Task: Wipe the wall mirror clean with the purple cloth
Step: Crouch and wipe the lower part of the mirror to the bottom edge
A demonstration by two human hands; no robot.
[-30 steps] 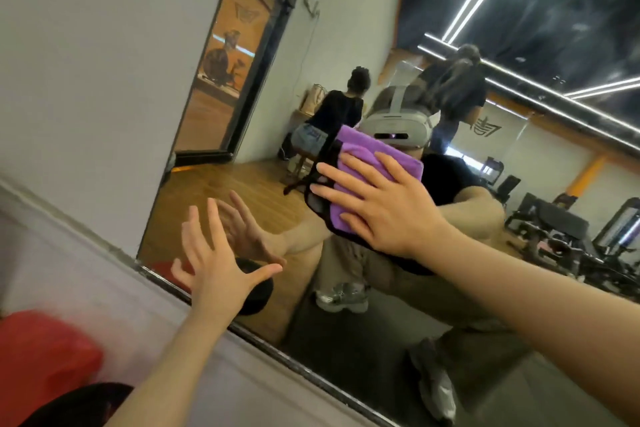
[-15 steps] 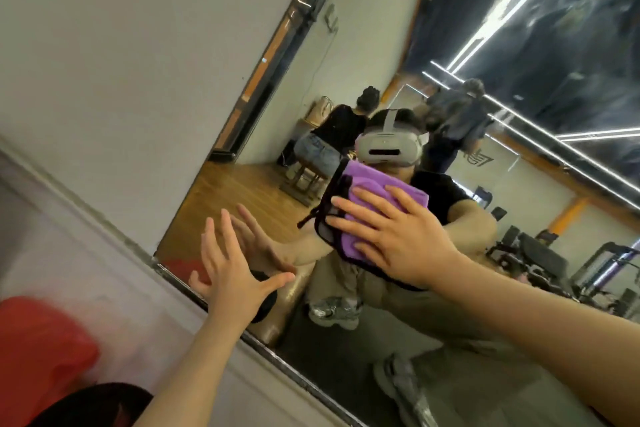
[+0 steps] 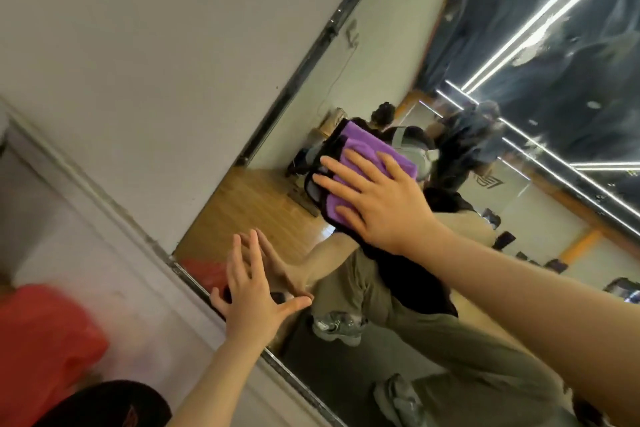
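Two hands: both are on the wall mirror (image 3: 398, 55); the right hand (image 3: 377, 199) works, the left hand (image 3: 254, 291) braces.
Right grip: released, fingers straight and spread, palm pressing the purple cloth (image 3: 363, 156) flat against the glass; nothing is clenched round it.
Left grip: also released, fingers (image 3: 239, 253) fanned out with their tips on the glass, just inside the mirror's lower metal frame (image 3: 194, 282); it holds nothing.
Cloth: folded, with a dark border, pinned between the right palm and the mirror; most of it shows beyond the fingertips, up and to the left of that hand.
Change: over the last second the right hand and cloth have travelled up the glass and toward the frame's long edge, away from the left hand, which has kept its place low by the corner. The view has tilted with the reach.
Meaning: the stroke appears to be mid-sweep, covering glass above the strip first pressed; judged from the smears near the reflected ceiling lights, well beyond the right hand, much of the pane remains to be wiped.
Nearby: a red object (image 3: 38, 333) sits below the left forearm, outside the frame, apart from both hands.
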